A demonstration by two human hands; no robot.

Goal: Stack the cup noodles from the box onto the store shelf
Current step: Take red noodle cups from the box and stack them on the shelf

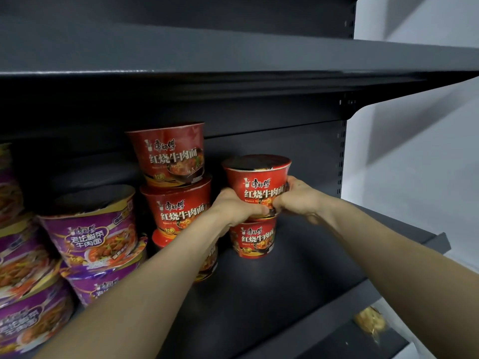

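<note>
The red cup noodle [259, 181] in your grasp is a tapered tub, wider at the top. It has a dark lid, a white chef logo and white Chinese lettering above a picture of a noodle bowl. It stands upright toward the right end of the dark shelf [285, 281], close to the back panel [285, 149]. It is directly over a lower red cup [255, 239] of the same print, which stands on the shelf board. Your fingers cover the held tub's base, so you cannot tell whether it already rests on the lid below.

Your left hand [233, 208] wraps the tub's lower left side, fingers curled across the front. Your right hand [300, 198] clasps the lower right side in the same way, thumb lying up along the wall. The fingertips [260, 209] of both hands nearly meet on the label, so both hands are clenched round the one tub.

Just beside your left hand rises a stack of three red cups [178, 203], its lowest partly hidden behind your arm. Toward the shelf's left end, purple cup noodles [90, 229] are piled, several of them tilted.
</note>
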